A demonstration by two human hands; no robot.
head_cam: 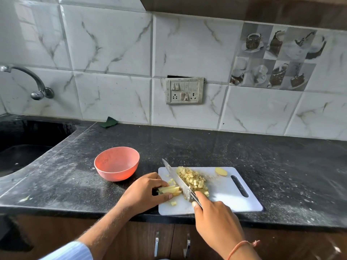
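We judge ginger strips stiff but slippery; left hand pinches them behind the cut, right hand grips knife

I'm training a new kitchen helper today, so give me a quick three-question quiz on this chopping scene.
1. True or false: the left hand holds yellow strips on the white cutting board.
2. Multiple choice: the knife is gripped by A) the left hand, B) the right hand, C) neither hand.
3. Short answer: what does the pink bowl hold?
Key: 1 true. 2 B. 3 nothing visible; the diced pile lies on the board, right of the blade.
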